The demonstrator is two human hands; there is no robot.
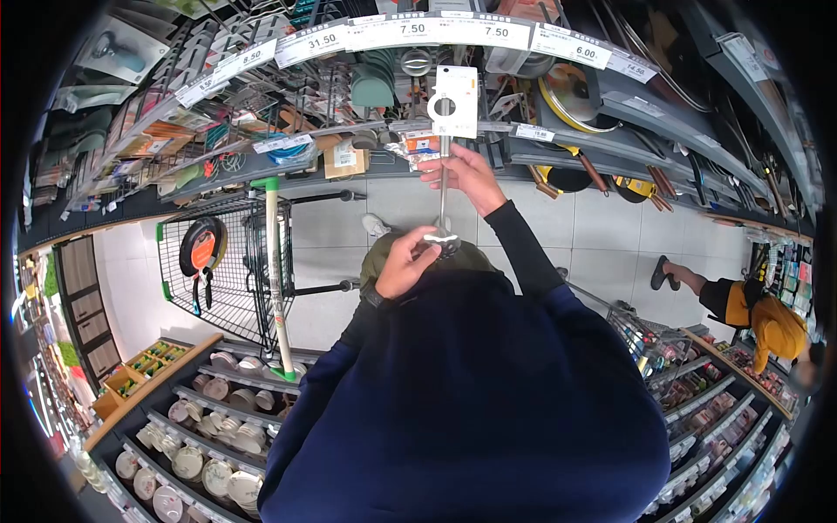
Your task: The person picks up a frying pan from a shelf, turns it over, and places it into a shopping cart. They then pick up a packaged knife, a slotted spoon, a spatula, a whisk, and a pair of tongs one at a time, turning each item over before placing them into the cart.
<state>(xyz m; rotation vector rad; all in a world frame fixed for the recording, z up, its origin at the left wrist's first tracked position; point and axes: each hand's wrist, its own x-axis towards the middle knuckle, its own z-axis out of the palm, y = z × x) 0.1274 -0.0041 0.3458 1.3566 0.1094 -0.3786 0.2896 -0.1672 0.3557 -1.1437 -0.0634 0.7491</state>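
A long-handled metal kitchen utensil (444, 187) is held upright in front of my body, with a white cardboard tag (460, 105) round the top of its handle. My left hand (405, 264) is closed on the rounded head at its lower end. The head's exact shape is partly covered by my fingers. Higher up, my right hand (471, 179) supports the thin shaft, fingers behind it, just below the tag. Beyond my hands, shelves carry packaged kitchen tools, including a green item (374, 80) on a hook.
A shopping cart (231, 270) with a black frying pan (202, 248) in it stands to the left. Price labels (436, 32) line the shelf ahead; pans (571, 94) hang at right. Bowls (218, 475) fill shelves behind me. A person in yellow (776, 327) is far right.
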